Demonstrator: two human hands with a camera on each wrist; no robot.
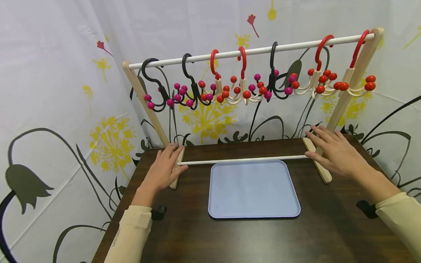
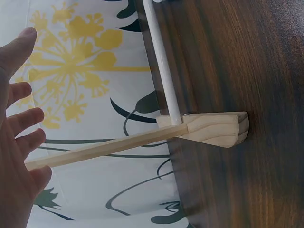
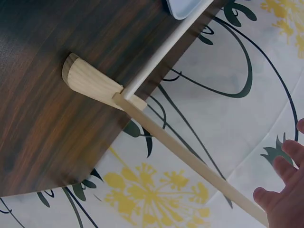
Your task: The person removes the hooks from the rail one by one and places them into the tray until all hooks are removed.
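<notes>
A wooden rack with a white top rod (image 1: 256, 50) stands at the back of the table. Black hooked hangers (image 1: 163, 93) with magenta balls and red-hooked cream hangers (image 1: 242, 82) with red balls hang from it. By the rack's left foot (image 1: 175, 179), my left hand (image 1: 159, 171) is held with fingers extended and nothing gripped. My right hand (image 1: 338, 151), fingers spread, is over the right foot (image 1: 323, 173), near the right upright (image 1: 338, 102). Both wrist views show the fingers near the wooden uprights (image 2: 109, 149); whether they touch I cannot tell.
On the dark wooden table (image 1: 250, 241) lies a light blue tray (image 1: 253, 190), just in front of the rack's lower white rod (image 1: 197, 162). Behind the table hangs a white curtain (image 1: 65, 91) printed with yellow and dark flowers.
</notes>
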